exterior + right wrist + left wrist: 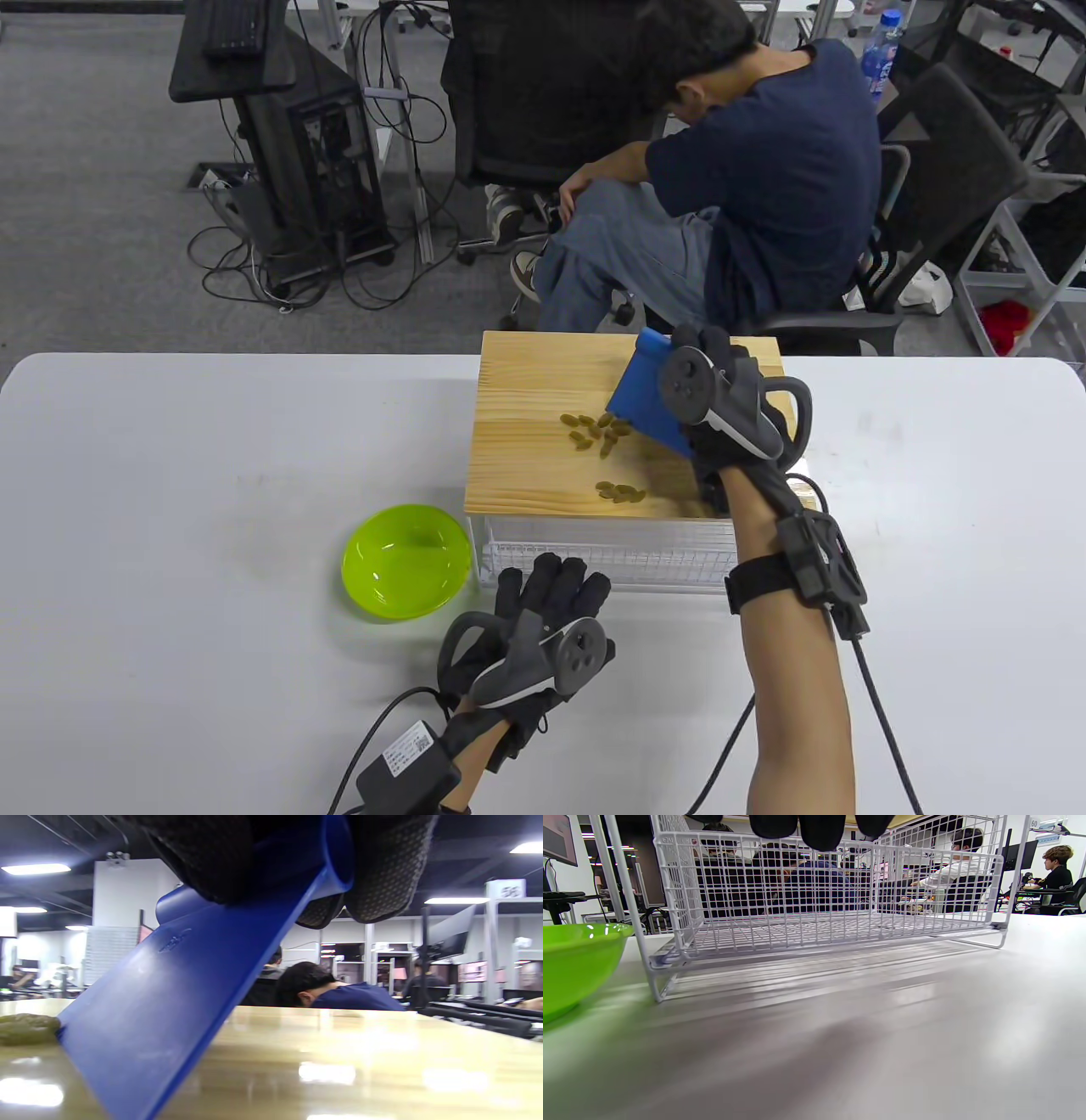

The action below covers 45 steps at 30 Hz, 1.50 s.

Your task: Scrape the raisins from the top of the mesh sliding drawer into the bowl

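Note:
A white mesh sliding drawer (594, 556) (814, 899) with a wooden top (526, 450) (360, 1060) stands on the white table. Several raisins (594, 431) lie in a cluster on that top, a few more (619, 491) nearer its front edge. My right hand (721, 399) grips a blue scraper (643, 395) (178, 997), its blade tilted and its edge down on the wood just right of the raisins; one raisin (25, 1027) sits against the blade. A green bowl (405, 570) (572, 963) sits on the table left of the drawer. My left hand (543, 611) lies flat and open on the table before the drawer, holding nothing.
A person in a dark blue shirt (764, 178) sits bent over on an office chair just beyond the table's far edge. Cables run from both wrists off the table's near edge. A computer stand (280, 136) with loose cables stands on the floor at back left.

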Available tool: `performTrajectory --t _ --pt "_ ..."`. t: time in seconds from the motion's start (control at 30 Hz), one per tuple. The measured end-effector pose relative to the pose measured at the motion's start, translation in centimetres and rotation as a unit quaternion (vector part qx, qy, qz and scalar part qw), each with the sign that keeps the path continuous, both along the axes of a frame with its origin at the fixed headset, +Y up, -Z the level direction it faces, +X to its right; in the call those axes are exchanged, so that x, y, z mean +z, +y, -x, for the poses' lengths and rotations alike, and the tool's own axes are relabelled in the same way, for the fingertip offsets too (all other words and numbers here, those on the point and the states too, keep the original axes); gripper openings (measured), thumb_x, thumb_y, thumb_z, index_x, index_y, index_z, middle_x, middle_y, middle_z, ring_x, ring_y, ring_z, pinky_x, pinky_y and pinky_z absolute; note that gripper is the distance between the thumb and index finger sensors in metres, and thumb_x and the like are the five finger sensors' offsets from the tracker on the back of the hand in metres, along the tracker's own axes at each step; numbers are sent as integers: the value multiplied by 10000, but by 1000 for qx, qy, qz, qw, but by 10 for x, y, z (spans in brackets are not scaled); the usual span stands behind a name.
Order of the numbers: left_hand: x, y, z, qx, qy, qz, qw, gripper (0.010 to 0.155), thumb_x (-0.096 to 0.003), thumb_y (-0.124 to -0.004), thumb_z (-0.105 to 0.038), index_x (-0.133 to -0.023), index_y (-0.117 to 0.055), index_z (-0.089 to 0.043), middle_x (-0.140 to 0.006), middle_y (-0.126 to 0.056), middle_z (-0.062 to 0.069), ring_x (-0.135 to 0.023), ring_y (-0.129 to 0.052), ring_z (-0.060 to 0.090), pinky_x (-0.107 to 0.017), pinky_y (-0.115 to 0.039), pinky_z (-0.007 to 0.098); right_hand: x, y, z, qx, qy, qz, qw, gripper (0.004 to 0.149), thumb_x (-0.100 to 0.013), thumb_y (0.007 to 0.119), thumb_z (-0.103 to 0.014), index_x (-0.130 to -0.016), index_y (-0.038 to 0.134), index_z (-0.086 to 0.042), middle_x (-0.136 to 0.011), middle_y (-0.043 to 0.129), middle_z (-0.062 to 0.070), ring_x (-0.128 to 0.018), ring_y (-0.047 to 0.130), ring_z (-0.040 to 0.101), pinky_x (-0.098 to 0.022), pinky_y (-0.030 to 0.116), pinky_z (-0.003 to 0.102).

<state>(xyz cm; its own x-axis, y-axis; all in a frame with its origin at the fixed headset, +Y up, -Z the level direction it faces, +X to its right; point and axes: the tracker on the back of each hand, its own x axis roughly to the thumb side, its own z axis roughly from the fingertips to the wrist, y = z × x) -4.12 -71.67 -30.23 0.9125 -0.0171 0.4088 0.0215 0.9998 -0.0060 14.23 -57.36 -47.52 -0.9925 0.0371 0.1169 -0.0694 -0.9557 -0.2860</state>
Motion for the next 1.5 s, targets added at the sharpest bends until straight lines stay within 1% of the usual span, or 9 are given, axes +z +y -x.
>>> performTrajectory --t 0.2,0.5,0.8,0.93,1.03,1.07,1.2,1.33,1.5 --pt "0 0 -1 -6 -3 4 1000 725 -496 -549 -662 -1157 -438 -386 -1267 -513 7 -1205 -524 356 -835 -480 618 13 -1 5 -8 70 -1 998 576 -547 752 -179 -1069 513 -149 -1074 538 148 -918 768 443 -644 695 611" --pt "1 0 -1 -11 -5 8 1000 722 -497 -550 -660 -1157 -440 -388 -1268 -511 8 -1206 -524 355 -835 -481 618 32 -1 9 1 136 -12 991 578 -544 753 -182 -1068 511 -153 -1074 536 145 -919 771 440 -646 697 609" --pt "1 0 -1 -13 -4 10 1000 722 -496 -550 -660 -1157 -441 -389 -1269 -509 8 -1207 -525 352 -836 -481 616 38 1 10 -4 175 -10 985 579 -541 759 -180 -1066 515 -159 -1077 536 136 -924 770 435 -652 693 609" --pt "1 0 -1 -13 -3 12 1000 720 -497 -550 -660 -1156 -443 -390 -1269 -511 8 -1207 -524 355 -836 -481 617 31 9 4 -22 147 -16 989 576 -540 765 -176 -1064 526 -162 -1078 538 131 -930 763 434 -657 682 612" --pt "0 -1 -2 -14 -2 14 1000 723 -496 -550 -661 -1157 -442 -391 -1270 -509 10 -1208 -525 355 -837 -480 617 21 14 2 -19 75 -34 996 578 -542 769 -176 -1066 526 -153 -1075 542 142 -921 768 439 -650 688 610" --pt "1 -1 -1 -15 -3 15 1000 722 -497 -550 -660 -1158 -440 -391 -1271 -507 10 -1208 -524 354 -838 -479 616 16 15 3 -14 41 -33 999 578 -543 768 -177 -1067 526 -152 -1074 542 145 -920 768 439 -645 693 609" --pt "0 0 -1 -15 -3 15 1000 722 -497 -549 -660 -1158 -442 -388 -1271 -508 8 -1206 -526 356 -838 -479 615 3 13 7 2 -18 -12 1000 575 -549 766 -180 -1070 524 -140 -1070 543 157 -909 776 443 -635 704 602" --pt "-1 0 0 -12 -1 15 1000 720 -497 -550 -659 -1156 -447 -388 -1269 -513 10 -1204 -528 359 -837 -481 615 -10 7 15 12 -28 3 1000 572 -549 767 -178 -1067 528 -138 -1067 549 158 -908 783 442 -632 712 601" --pt "-2 0 1 -13 1 19 1000 721 -498 -551 -658 -1157 -448 -387 -1270 -512 14 -1205 -528 360 -837 -481 615 -15 5 29 2 5 3 1000 569 -549 765 -175 -1065 527 -139 -1067 546 155 -913 779 442 -640 706 604"
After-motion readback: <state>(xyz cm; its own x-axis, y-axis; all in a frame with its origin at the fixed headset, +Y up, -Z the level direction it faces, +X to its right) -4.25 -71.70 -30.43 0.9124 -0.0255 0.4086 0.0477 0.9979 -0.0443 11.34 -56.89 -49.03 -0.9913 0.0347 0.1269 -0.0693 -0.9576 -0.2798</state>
